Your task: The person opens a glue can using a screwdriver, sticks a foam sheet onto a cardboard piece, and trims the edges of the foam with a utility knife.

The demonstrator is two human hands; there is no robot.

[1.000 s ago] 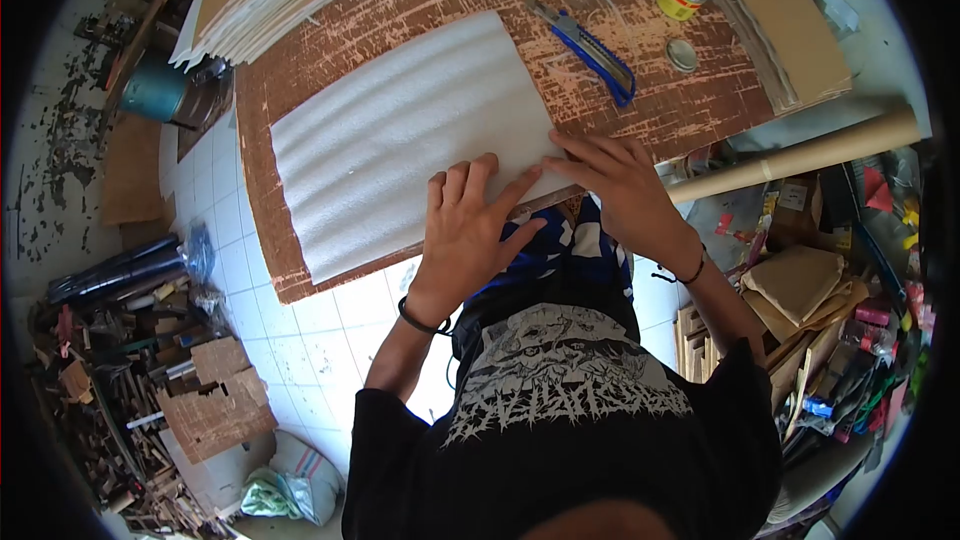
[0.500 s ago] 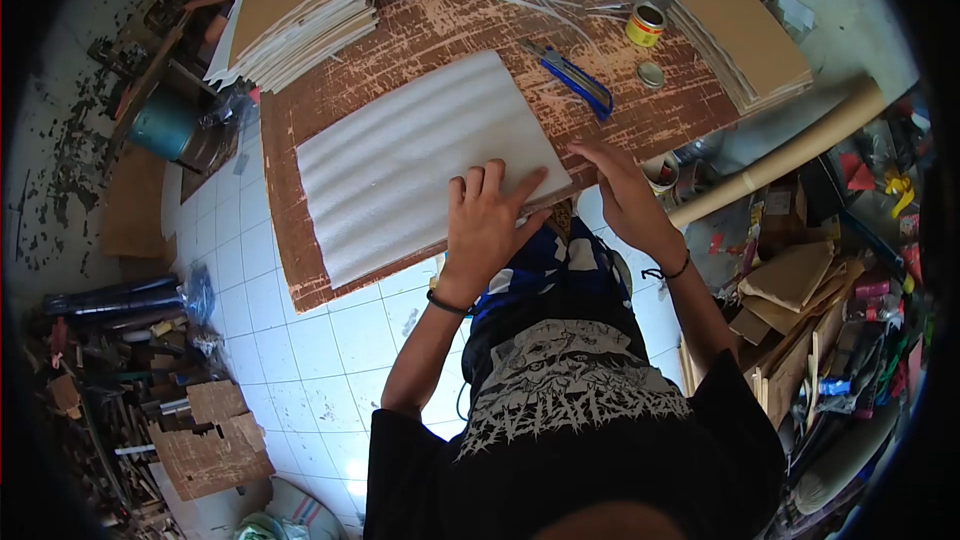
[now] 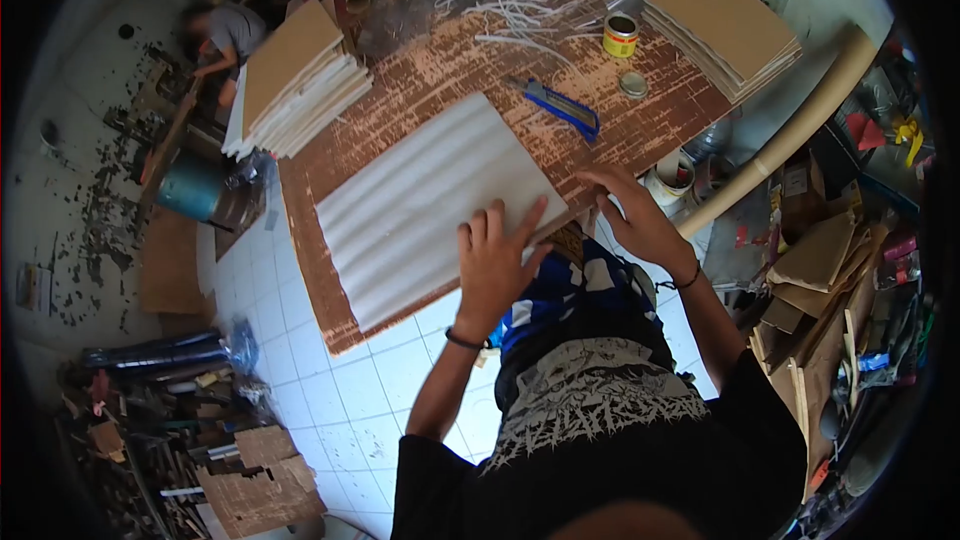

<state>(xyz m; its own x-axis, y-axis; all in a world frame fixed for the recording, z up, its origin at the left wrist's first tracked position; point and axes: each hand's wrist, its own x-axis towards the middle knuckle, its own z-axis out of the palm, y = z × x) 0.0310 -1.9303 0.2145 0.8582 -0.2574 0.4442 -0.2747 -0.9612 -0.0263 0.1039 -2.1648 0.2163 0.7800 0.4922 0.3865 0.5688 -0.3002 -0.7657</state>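
A white foam-like sheet with soft ripples lies flat on the worn brown tabletop. My left hand rests on its near edge, fingers spread and pressing lightly. Just past the sheet's right corner, my right hand is at the table's front edge, fingers loosely extended, with nothing visible in it. Beyond the sheet lies a blue utility knife with its blade end pointing away to the left. Behind it stand an opened yellow can and its round lid.
Stacked boards and white sheets stand at the back left, and another board stack at the right. White strips litter the back. A long cardboard tube leans at the right. A person sits farther off.
The camera view has tilted, so table and hands appear lower in the picture. Both hands stay at nearly the same places by the sheet; the right fingers curl slightly more.
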